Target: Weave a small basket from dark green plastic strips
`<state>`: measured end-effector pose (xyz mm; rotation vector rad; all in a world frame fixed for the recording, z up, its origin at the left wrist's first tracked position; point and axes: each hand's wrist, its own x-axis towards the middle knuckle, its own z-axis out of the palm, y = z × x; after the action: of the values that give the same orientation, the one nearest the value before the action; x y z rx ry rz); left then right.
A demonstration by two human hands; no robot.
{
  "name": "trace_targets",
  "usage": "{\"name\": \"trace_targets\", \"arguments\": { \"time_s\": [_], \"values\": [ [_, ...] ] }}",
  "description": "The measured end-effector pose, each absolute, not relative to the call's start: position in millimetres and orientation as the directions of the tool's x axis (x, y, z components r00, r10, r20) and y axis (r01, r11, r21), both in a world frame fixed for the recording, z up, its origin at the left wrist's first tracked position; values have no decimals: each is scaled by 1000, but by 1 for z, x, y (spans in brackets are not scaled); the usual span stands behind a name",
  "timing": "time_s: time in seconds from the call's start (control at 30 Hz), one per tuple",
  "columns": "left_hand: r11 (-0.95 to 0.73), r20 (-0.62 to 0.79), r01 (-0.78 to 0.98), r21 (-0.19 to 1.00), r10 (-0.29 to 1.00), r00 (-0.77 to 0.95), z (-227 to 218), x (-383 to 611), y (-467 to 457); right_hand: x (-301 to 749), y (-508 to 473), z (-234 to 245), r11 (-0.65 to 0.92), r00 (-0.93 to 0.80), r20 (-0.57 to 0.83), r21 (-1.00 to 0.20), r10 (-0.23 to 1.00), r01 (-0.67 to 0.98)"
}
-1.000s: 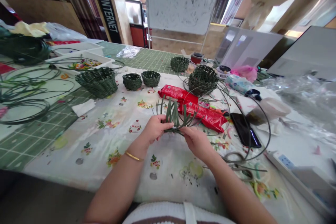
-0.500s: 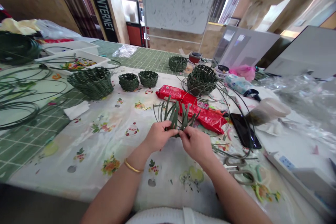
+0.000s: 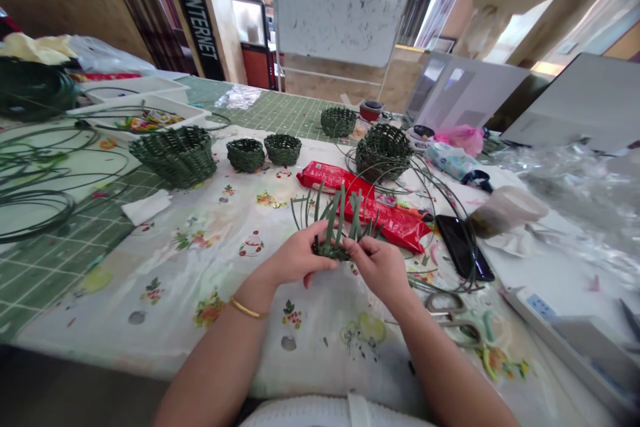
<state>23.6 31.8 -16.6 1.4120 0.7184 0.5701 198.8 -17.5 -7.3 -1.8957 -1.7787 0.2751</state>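
My left hand and my right hand both pinch a small unfinished green woven basket just above the flowered tablecloth. Its loose green strips stand upward like spokes. My left hand grips the base from the left and wears a gold bangle on its wrist. From the right, my other hand's fingers close on a strip at the base. A thin green cord loops from the work toward the right.
Finished green baskets stand behind: a large one, two small ones, another pair. Red packets, a black phone and scissors lie right. Coils of green cord and white trays sit left.
Both hands turned the small basket slightly and shifted their grip on its base; the upright strips now fan a little more to the right. The view dipped slightly.
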Motion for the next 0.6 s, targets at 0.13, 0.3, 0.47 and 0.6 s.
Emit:
{"name": "trace_targets", "arguments": {
  "time_s": [0.13, 0.3, 0.47, 0.6],
  "values": [
    [17, -37, 41, 999, 841, 540, -15, 33, 23, 203, -19, -3, -4, 145, 205, -565, 968, 825],
    [7, 16, -48, 999, 885, 466, -12, 38, 15, 202, -22, 2, 45, 122, 242, -585, 962, 809],
    [24, 11, -77, 997, 904, 427, -10, 39, 13, 202, -26, 4, 75, 103, 282, -557, 954, 827],
    [88, -27, -85, 992, 836, 548, -8, 37, 16, 206, -26, -1, 53, 118, 246, -592, 962, 804]
  ]
}}
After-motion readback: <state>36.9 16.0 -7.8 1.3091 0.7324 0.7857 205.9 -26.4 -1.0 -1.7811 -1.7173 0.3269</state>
